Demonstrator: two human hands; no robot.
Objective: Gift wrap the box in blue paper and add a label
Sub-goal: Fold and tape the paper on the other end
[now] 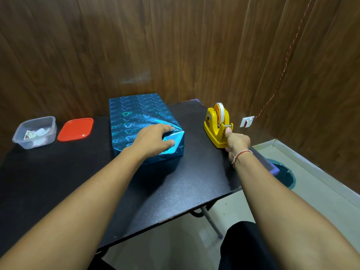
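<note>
Your left hand point(153, 140) lies palm-down on the near right corner of the box point(142, 123), which sits wrapped in shiny blue paper point(134, 112) printed with small hearts. Your fingers point(169, 129) are spread fairly wide and flattened: the fingertips reach over the top edge onto the folded end flap, pressing the creased paper against the box. Most of the box stretches away beyond your fingertips and to their left, toward the wooden wall; only the folded end face lies just under and right of them. The box rests on the black table point(185, 191).

Your right hand point(236, 142) is at the yellow tape dispenser point(217, 126), well apart from the box, off to the right of your left fingertips. The thumb point(228, 131) points up and touches the dispenser just below its metal cutter, while the other fingers curl narrow around the near base. Whether a strip of tape is pinched there cannot be told. The roll of tape point(219, 112) stands upright in the dispenser, just beyond your thumb. A red and white thread point(241, 153) circles that wrist.

Far left of your left hand, a clear plastic container point(35, 132) holds small paper labels point(33, 135), and its red lid point(76, 129) lies flat just beside it, between the container and the box.
</note>
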